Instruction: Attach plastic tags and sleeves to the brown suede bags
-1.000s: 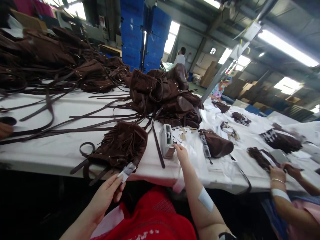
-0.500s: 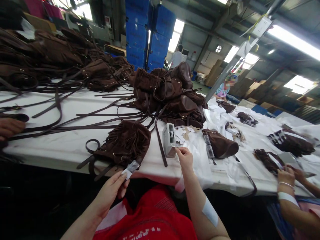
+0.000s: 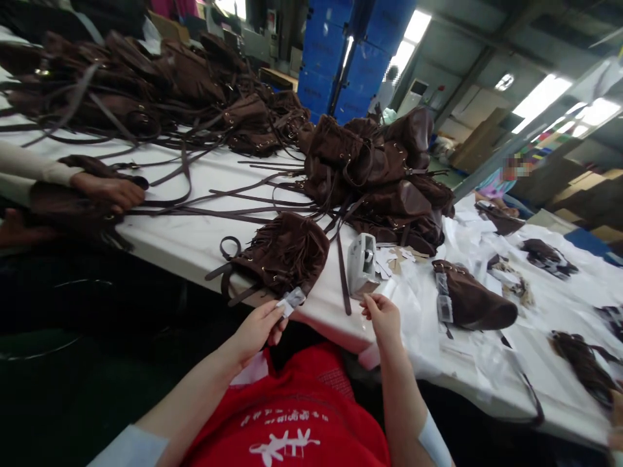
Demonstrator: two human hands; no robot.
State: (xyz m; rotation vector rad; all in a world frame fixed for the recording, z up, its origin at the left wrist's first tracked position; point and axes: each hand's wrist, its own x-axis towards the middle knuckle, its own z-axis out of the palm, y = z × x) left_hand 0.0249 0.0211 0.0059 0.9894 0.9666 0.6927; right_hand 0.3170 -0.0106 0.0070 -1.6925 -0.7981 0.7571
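Left hand [image 3: 257,329] is pinching a small white tag [image 3: 291,301] by the brown fringed suede bag [image 3: 287,250]; right hand [image 3: 387,319] is pinching shut near the grey tape dispenser [image 3: 362,266], contents unclear.

Before me ran a long white-covered table [image 3: 195,240]. Blue crates [image 3: 326,58] stood stacked far behind it, cardboard boxes [image 3: 479,136] far right, under bright roof windows [image 3: 540,97].

No writing can be read. The white print [image 3: 285,446] on the red cloth shirt [image 3: 316,392] is too blurred, and the small pale tag [image 3: 292,301] shows no legible marks.
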